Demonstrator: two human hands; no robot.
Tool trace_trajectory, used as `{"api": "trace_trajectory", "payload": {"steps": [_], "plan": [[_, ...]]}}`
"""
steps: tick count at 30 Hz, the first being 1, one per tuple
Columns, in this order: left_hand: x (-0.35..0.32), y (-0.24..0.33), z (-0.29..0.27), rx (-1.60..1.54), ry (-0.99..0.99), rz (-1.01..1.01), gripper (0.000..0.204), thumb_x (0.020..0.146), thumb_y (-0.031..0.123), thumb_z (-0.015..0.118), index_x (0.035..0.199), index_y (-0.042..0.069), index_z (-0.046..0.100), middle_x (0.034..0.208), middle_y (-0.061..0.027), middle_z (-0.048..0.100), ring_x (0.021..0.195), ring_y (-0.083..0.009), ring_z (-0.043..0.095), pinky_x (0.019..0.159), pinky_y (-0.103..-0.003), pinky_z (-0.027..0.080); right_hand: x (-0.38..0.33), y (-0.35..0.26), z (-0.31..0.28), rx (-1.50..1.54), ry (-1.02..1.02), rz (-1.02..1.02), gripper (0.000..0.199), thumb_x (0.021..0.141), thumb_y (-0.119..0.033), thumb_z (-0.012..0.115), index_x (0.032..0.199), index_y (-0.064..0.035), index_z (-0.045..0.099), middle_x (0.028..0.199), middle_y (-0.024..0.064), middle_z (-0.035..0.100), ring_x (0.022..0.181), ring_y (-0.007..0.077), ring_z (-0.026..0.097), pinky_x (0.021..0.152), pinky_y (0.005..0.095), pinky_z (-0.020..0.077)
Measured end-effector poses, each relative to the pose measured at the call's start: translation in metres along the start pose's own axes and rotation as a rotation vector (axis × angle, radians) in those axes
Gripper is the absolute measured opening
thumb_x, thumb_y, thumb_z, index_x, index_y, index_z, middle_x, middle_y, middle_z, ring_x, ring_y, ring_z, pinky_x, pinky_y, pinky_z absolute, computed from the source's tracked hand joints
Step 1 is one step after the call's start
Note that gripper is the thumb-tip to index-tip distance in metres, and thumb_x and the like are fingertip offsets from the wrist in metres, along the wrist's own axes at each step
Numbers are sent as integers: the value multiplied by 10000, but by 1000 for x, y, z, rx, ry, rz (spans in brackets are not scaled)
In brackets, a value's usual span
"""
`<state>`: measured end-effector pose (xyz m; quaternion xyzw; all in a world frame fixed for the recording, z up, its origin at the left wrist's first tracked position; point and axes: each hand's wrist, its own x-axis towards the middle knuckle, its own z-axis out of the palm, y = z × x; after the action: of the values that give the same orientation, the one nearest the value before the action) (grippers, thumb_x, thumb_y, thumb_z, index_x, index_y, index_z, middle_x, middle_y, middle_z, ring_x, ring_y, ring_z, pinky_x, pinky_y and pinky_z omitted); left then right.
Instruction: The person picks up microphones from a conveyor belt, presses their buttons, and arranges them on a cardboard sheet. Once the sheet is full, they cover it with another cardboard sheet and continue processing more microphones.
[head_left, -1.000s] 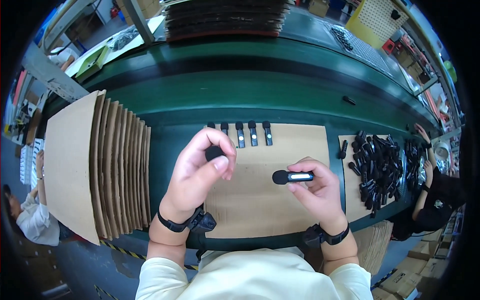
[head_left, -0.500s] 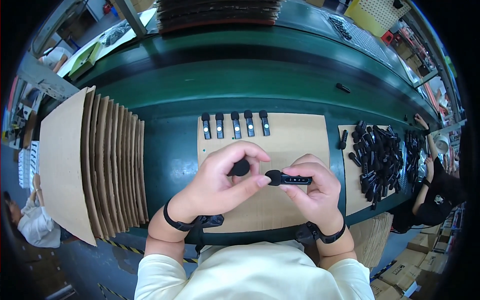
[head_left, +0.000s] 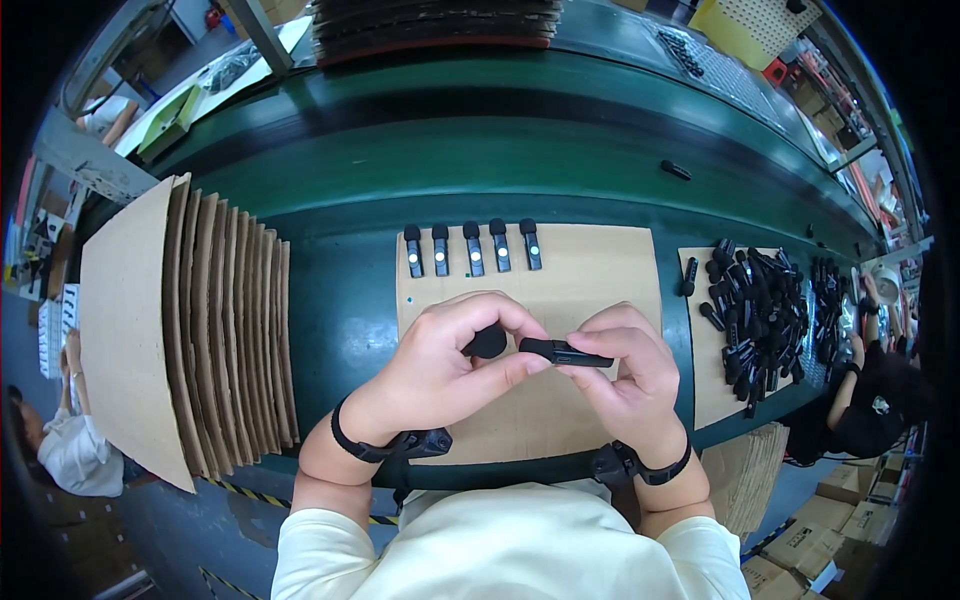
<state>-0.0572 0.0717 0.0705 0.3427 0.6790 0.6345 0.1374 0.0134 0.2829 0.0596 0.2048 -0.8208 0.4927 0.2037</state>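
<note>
The person wears a pale, cream-coloured top whose long sleeves are pushed back above the wrists, leaving both forearms bare. A thin black band circles the wrist of the left hand (head_left: pixel 440 365), with a small black clip or buckle hanging from its underside (its exact form is hard to make out). The right hand (head_left: pixel 625 375) has a matching black wristband, likewise carrying a chunky black fitting on the inner side.
</note>
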Motion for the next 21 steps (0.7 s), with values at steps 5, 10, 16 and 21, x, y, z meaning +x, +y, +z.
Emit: {"api": "trace_trajectory", "payload": {"steps": [5,10,16,21], "plan": [[3,-2,-3,-8,0,76,211,785,3,757,977,22,673,957,-63,635,761,-105,545,652,-233,429,14,-5,-2,-14,-32,-51,375,746,-59,818,1062,-15,621,944,124,634,828,201,602,707,284,471],[3,3,-6,110,-18,143,277,815,-18,697,1073,31,611,1013,-72,624,868,-130,569,702,-251,469,23,-4,-1,-5,-135,6,343,756,-44,798,1047,-19,618,949,106,639,809,184,601,696,279,470],[3,-9,-25,-171,145,136,338,851,9,663,1162,42,534,1069,-63,588,990,-146,561,845,-296,462,47,26,-16,-172,-249,338,217,818,-33,717,994,-10,592,889,66,644,765,130,593,667,265,474],[3,-8,-31,-343,138,91,288,865,36,657,1133,26,552,1059,-66,583,1021,-158,549,889,-308,441,68,74,-17,-259,-293,530,209,846,-110,717,979,-15,587,781,49,626,706,143,595,632,284,482]]}}
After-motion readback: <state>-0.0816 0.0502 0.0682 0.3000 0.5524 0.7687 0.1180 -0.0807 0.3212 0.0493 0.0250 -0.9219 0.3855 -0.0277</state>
